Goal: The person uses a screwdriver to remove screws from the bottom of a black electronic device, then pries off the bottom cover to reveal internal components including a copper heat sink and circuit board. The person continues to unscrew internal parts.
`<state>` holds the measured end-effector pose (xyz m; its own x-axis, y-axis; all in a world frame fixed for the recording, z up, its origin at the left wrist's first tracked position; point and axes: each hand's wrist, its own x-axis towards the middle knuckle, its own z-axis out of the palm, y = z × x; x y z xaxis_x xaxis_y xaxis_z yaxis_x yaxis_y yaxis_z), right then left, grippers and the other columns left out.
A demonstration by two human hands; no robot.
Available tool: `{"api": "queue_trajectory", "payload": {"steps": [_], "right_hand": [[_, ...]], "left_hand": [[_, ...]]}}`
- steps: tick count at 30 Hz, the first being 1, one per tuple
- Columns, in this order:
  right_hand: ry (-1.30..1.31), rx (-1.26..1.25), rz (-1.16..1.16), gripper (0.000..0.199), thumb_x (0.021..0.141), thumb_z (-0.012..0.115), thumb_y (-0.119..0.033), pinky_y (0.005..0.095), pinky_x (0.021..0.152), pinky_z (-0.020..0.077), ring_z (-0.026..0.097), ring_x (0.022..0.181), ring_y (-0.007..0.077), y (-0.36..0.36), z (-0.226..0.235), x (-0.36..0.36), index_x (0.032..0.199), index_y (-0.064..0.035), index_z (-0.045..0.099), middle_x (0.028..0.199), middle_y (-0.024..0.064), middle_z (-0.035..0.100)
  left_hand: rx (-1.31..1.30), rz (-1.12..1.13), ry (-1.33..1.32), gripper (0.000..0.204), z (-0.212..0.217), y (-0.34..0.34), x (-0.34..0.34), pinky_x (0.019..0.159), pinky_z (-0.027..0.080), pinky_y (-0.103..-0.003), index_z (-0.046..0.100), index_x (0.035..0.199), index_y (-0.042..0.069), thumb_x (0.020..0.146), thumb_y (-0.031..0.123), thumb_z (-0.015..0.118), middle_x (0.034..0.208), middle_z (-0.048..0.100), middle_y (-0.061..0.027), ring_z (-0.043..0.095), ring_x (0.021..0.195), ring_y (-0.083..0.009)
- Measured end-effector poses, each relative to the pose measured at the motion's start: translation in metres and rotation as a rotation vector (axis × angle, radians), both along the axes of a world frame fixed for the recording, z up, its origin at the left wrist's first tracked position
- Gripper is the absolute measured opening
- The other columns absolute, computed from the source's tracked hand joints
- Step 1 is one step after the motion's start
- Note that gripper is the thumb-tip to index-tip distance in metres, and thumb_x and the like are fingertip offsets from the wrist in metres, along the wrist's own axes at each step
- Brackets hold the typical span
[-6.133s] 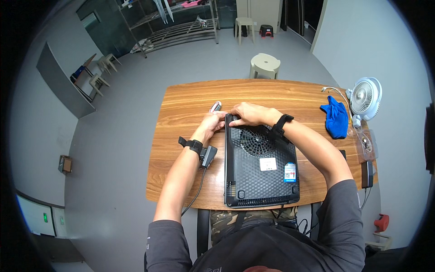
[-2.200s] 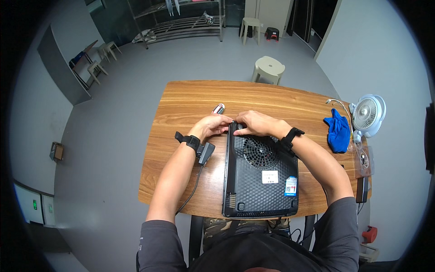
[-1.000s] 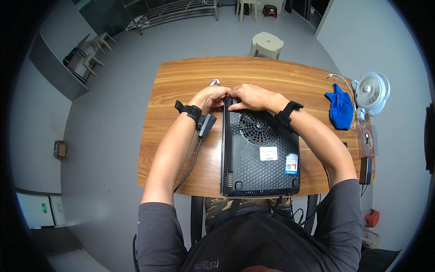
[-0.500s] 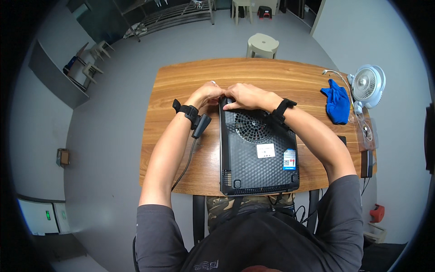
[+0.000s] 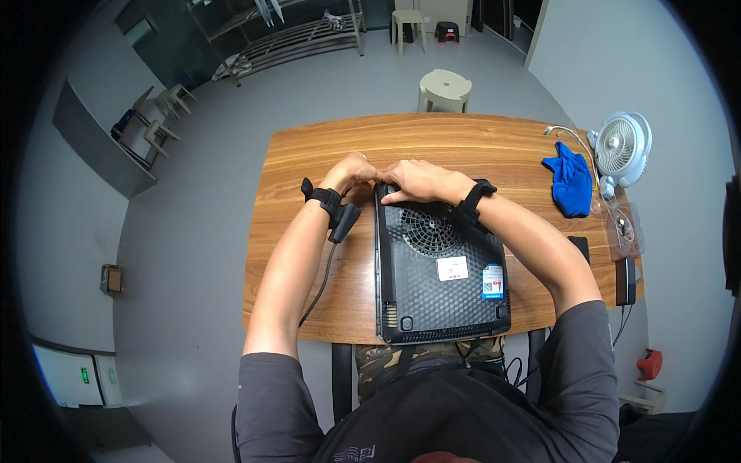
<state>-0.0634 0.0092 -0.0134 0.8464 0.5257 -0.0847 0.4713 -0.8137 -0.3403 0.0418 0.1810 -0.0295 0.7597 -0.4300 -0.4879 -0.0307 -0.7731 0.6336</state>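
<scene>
A black induction cooker (image 5: pixel 432 301) lies face down on the wooden table, its round fan grille, rubber feet and two labels facing up. My right hand (image 5: pixel 421 181) grips its far left corner, with the thumb on the underside and the fingers bent over the far edge. Close against that same corner is my left hand (image 5: pixel 353 171), closed, its curled fingers at the cooker's edge and their tips partly hidden. Both wrists wear black straps; a black module (image 5: pixel 344 223) with a cable sits at the left one.
On the table's right side are a blue cloth (image 5: pixel 571 181), a small white fan (image 5: pixel 622 148), a clear plastic case (image 5: pixel 624 231) and a black adapter (image 5: pixel 626 282) with a cord. The table's near edge meets my lap. A stool (image 5: pixel 445 89) stands beyond the far edge.
The whole view has shifted slightly, so the table sits a little lower in the picture. Both hands stay at the cooker's far left corner, with hardly any change in grip.
</scene>
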Motion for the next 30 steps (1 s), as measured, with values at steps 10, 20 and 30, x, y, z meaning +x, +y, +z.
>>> {"api": "queue_trajectory", "payload": {"steps": [10, 20, 30], "right_hand": [[-0.001, 0.051, -0.031, 0.05, 0.091, 0.07, -0.05, 0.0504, 0.084, 0.0536, 0.067, 0.098, 0.0434, -0.002, -0.007, 0.002, 0.1, -0.0003, 0.068, 0.098, 0.0232, 0.071], [0.013, 0.068, -0.039, 0.047, 0.091, 0.07, -0.048, 0.0501, 0.085, 0.0532, 0.067, 0.098, 0.0423, -0.001, 0.0, -0.002, 0.102, -0.003, 0.07, 0.099, 0.0219, 0.071], [0.006, 0.059, -0.047, 0.047, 0.09, 0.071, -0.046, 0.0493, 0.088, 0.0526, 0.066, 0.102, 0.042, -0.002, 0.001, -0.005, 0.104, -0.0016, 0.069, 0.105, 0.0212, 0.07]], "left_hand": [[-0.081, -0.062, 0.036, 0.039, -0.003, 0.005, 0.0, 0.042, 0.038, -0.028, 0.062, 0.064, 0.006, 0.081, 0.034, 0.084, 0.06, 0.061, -0.0042, 0.053, 0.049, -0.0106], [-0.023, -0.129, -0.005, 0.025, -0.001, 0.003, 0.0, 0.049, 0.044, -0.028, 0.065, 0.076, 0.002, 0.088, 0.021, 0.075, 0.07, 0.068, -0.0066, 0.06, 0.06, -0.0116], [-0.179, -0.135, 0.029, 0.01, -0.008, 0.01, 0.005, 0.064, 0.057, -0.026, 0.071, 0.086, -0.002, 0.091, 0.005, 0.066, 0.085, 0.073, -0.0069, 0.067, 0.071, -0.013]]}}
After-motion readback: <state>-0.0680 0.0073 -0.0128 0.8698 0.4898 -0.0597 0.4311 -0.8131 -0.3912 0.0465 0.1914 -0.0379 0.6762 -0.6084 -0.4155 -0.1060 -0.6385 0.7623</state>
